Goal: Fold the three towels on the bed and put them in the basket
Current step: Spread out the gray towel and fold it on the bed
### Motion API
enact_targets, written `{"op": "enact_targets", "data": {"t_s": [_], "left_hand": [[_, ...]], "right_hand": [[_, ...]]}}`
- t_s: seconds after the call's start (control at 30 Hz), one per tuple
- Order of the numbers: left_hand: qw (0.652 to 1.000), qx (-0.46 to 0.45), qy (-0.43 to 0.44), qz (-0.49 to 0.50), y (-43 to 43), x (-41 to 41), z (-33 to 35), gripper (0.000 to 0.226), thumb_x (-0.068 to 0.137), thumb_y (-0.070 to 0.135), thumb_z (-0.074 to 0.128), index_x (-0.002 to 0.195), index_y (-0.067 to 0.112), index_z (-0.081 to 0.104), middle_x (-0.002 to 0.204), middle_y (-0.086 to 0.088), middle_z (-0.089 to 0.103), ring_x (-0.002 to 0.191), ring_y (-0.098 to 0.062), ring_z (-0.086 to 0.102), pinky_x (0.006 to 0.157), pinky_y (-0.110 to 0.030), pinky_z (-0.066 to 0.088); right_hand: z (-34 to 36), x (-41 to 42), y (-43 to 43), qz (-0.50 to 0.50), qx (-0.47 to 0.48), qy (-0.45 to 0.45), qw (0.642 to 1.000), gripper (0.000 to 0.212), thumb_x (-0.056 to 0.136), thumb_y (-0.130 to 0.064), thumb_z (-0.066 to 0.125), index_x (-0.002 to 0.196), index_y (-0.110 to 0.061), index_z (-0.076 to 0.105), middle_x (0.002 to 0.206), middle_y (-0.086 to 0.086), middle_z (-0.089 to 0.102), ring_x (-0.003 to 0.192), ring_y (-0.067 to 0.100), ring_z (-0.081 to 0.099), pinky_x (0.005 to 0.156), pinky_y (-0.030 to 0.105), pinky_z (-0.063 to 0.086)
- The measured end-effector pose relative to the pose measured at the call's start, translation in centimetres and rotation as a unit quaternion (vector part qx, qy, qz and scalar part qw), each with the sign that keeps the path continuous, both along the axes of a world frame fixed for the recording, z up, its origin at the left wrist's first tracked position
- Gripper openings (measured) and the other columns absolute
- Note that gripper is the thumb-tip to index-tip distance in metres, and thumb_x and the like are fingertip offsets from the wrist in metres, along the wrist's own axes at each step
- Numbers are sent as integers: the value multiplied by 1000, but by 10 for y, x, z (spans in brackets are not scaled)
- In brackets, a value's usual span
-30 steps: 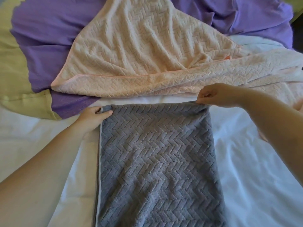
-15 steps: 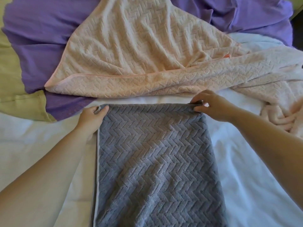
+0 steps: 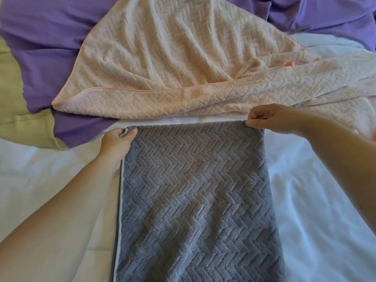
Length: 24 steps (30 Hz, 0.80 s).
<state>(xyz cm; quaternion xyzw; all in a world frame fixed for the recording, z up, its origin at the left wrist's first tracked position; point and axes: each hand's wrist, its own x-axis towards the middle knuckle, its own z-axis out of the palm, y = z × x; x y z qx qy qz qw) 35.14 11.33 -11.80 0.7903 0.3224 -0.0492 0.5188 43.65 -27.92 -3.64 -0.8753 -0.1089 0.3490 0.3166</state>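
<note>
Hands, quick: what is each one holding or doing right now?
Left hand: closed, pinching the far left corner of the grey towel.
Right hand: closed, pinching the same towel's far right corner.

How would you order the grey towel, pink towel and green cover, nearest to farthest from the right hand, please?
1. grey towel, far corner pinched by the right hand.
2. pink towel, just beyond that hand.
3. green cover, far left.

We see the bed [image 3: 329, 210] sheeted white near us, a rumpled purple cover [image 3: 40, 47] across the far side, and a pale green blanket [image 3: 14, 82] at left.
</note>
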Motion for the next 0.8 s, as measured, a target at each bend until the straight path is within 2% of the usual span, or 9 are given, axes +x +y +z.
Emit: {"op": "enact_targets", "data": {"t_s": [0.07, 0.17, 0.23, 0.33, 0.43, 0.57, 0.67, 0.73, 0.8], "left_hand": [[1000, 7, 6, 0, 1, 2, 0, 32, 88, 35, 64, 84, 2, 64, 83, -3, 54, 80, -17, 48, 72, -31, 37], [1000, 13, 5, 5, 1, 4, 1, 22, 88, 35, 65, 70, 24, 58, 76, 9, 54, 77, -11, 49, 70, -28, 39], [1000, 9, 1, 4, 3, 5, 1, 24, 88, 34, 65, 67, 28, 55, 74, 11, 50, 72, -7, 46, 65, -25, 38], [1000, 1, -3, 7, 3, 5, 1, 30, 89, 30, 65, 64, 31, 49, 70, 15, 42, 65, -1, 41, 62, -23, 35], [1000, -5, -3, 7, 3, 5, 0, 29, 88, 30, 65, 63, 29, 51, 69, 11, 44, 64, -4, 41, 60, -23, 34], [1000, -5, -1, -7, 5, 5, 0, 24, 88, 30, 66, 66, 22, 58, 78, 2, 54, 73, -11, 48, 63, -25, 37], [1000, -9, -9, 2, 3, 4, 0, 29, 88, 28, 66, 64, 30, 51, 72, 16, 49, 68, 2, 47, 60, -15, 36], [1000, -6, -7, 3, 3, 4, -1, 30, 87, 28, 67, 64, 32, 49, 71, 19, 48, 68, 5, 46, 62, -15, 38], [1000, -4, -1, -4, 3, 4, 0, 23, 87, 30, 68, 67, 30, 55, 75, 14, 56, 73, -3, 54, 72, -23, 45]], "right_hand": [[1, 3, 3, 32, -49, -20, 998, 35, 92, -43, 50, 88, -8, 55, 73, 5, 47, 70, 18, 42, 67, 30, 34], [3, 8, 6, 54, -86, -35, 994, 43, 93, -51, 40, 97, -12, 58, 89, 10, 59, 83, 22, 54, 79, 35, 40], [6, 10, 6, 21, -25, 5, 999, 51, 85, -59, 41, 89, -11, 58, 77, 4, 57, 73, 17, 53, 74, 30, 43], [9, 14, 1, -2, 72, 38, 997, 39, 76, -58, 55, 69, -20, 54, 59, -10, 41, 54, 4, 36, 55, 21, 33], [7, 17, -5, 17, 102, 67, 992, 32, 73, -49, 63, 68, -17, 58, 58, -10, 38, 54, 5, 31, 57, 24, 26], [6, 20, -2, 27, 102, 64, 992, 42, 82, -51, 52, 69, -10, 50, 63, -5, 40, 58, 7, 37, 60, 21, 36], [5, 19, -1, -16, 124, 113, 986, 43, 83, -57, 44, 66, -19, 51, 59, -5, 42, 53, 11, 36, 53, 20, 37], [5, 19, -2, -19, 73, 88, 993, 45, 82, -61, 43, 71, -20, 59, 60, -6, 52, 51, 11, 44, 56, 19, 40], [3, 21, -6, 49, -37, -1, 998, 38, 81, -60, 50, 81, -25, 67, 73, -7, 66, 63, 9, 59, 68, 24, 43]]}}
